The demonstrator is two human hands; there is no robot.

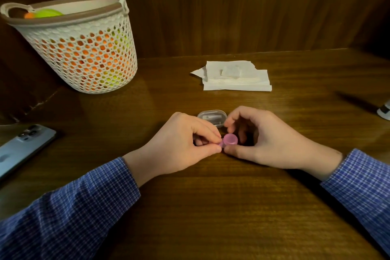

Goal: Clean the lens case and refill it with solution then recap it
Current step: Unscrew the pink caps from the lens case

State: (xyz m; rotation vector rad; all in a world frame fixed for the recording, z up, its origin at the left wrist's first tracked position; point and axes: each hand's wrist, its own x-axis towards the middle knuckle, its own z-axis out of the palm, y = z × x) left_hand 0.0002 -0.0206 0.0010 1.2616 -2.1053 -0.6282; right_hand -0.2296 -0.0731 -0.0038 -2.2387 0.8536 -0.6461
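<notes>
- A phone [23,145] is being carried at the left edge of the wooden counter [211,207], with a white perforated basket [84,48] standing behind it against the wood-panelled wall.
- The pink lens case [229,140] is being pinched at its left end by the curled left hand [181,143], mid-counter.
- Its round cap is being gripped by the curled right hand [259,139].
- Folded tissues [236,76] are being carried further back.
</notes>
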